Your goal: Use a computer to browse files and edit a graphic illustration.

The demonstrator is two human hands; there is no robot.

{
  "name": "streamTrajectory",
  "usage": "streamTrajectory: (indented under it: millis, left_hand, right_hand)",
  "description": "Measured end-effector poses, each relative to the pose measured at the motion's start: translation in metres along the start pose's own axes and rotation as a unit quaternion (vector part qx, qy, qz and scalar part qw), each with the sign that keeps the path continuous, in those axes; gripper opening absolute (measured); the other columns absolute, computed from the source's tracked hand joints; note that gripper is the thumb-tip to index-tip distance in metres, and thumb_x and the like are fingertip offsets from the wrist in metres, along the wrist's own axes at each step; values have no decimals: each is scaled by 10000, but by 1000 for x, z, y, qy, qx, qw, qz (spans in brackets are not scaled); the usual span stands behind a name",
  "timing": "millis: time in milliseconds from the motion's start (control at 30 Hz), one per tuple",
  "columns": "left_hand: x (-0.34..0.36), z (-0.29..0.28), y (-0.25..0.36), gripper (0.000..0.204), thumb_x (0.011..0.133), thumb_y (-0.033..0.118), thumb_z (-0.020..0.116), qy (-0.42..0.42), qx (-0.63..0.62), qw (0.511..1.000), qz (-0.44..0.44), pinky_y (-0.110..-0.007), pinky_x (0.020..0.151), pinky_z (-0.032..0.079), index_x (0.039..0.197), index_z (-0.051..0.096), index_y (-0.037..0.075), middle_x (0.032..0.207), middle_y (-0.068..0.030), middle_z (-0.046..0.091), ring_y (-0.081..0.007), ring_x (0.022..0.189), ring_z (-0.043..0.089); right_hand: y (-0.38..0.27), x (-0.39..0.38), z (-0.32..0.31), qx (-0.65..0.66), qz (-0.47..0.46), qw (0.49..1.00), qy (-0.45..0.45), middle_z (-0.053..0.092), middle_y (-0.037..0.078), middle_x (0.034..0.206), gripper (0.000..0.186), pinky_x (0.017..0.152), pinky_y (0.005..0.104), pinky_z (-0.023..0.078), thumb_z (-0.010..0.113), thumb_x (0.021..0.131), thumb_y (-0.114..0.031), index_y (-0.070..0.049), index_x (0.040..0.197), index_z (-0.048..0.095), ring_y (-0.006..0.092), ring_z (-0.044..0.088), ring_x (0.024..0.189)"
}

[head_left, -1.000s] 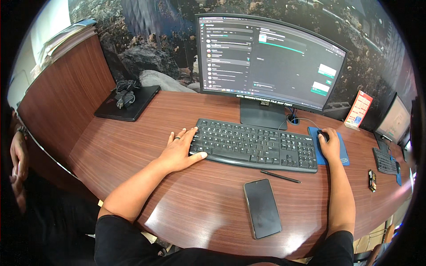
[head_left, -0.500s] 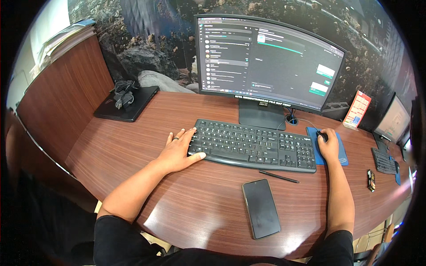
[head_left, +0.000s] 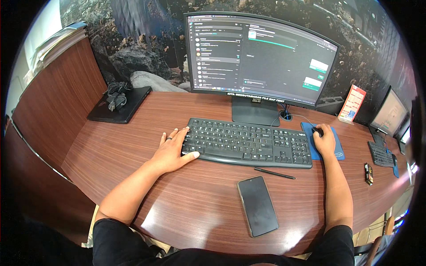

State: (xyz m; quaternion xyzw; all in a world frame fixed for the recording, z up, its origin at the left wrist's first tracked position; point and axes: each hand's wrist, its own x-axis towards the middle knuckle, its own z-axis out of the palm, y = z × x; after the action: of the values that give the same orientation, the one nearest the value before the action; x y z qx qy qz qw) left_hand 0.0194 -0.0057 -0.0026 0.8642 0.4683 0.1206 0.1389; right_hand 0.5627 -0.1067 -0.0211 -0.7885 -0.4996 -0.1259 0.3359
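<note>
Small black computer mouse [head_left: 317,131], on blue rectangular pad [head_left: 317,153]; right hand [head_left: 325,140] curled over it, as before. Long black plastic keyboard [head_left: 248,142], just left of the pad; left hand [head_left: 171,154] laid open, fingers spread, at the keyboard's left end, unmoved. Second person's forearm, earlier at far left: gone from view.

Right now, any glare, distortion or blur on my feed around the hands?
Head view: bright glare on the desk either side of the phone; head view: fisheye bending toward the rim, corners black; head view: left hand and right hand show no clear motion blur, small text on the monitor is unclear.
</note>
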Motion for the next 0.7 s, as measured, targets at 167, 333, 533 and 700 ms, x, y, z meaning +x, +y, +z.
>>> streamTrajectory:
  millis: [167, 333, 533, 700]
  left_hand:
    - [0, 0, 0, 968, 917, 556, 681, -2, -2, 1000, 0, -593, 1250, 94, 1595, 263, 6, 1586, -293, 383, -443, 1542, 235]
    - [2, 1, -1, 964, 918, 556, 679, 2, -4, 1000, 5, -602, 1246, 103, 1595, 261, 10, 1583, -292, 386, -451, 1539, 238]
    - [4, 5, -7, 1008, 884, 619, 681, 15, 0, 1000, 14, -646, 1230, 131, 1584, 282, 13, 1599, -247, 391, -461, 1525, 263]
    - [0, 4, -6, 1051, 856, 640, 700, 10, 14, 1000, 25, -663, 1222, 127, 1589, 273, 20, 1608, -248, 376, -466, 1525, 259]
  right_hand:
    - [-3, 0, -2, 5, 2, 1000, -9, 696, 102, 1149, 255, 952, 421, 515, 653, 822, -170, -90, 1058, 707, 329, 658, 1106]
    - [0, 1, 0, 6, -6, 1000, 2, 695, 103, 1142, 258, 948, 424, 515, 652, 822, -173, -87, 1060, 705, 331, 657, 1096]
    - [6, 2, 3, 12, -2, 1000, 7, 686, 115, 1131, 254, 939, 435, 515, 657, 817, -168, -82, 1052, 696, 344, 653, 1081]
    - [10, 2, 7, 35, -22, 999, 26, 684, 121, 1122, 249, 952, 443, 507, 669, 815, -156, -71, 1048, 686, 354, 645, 1087]
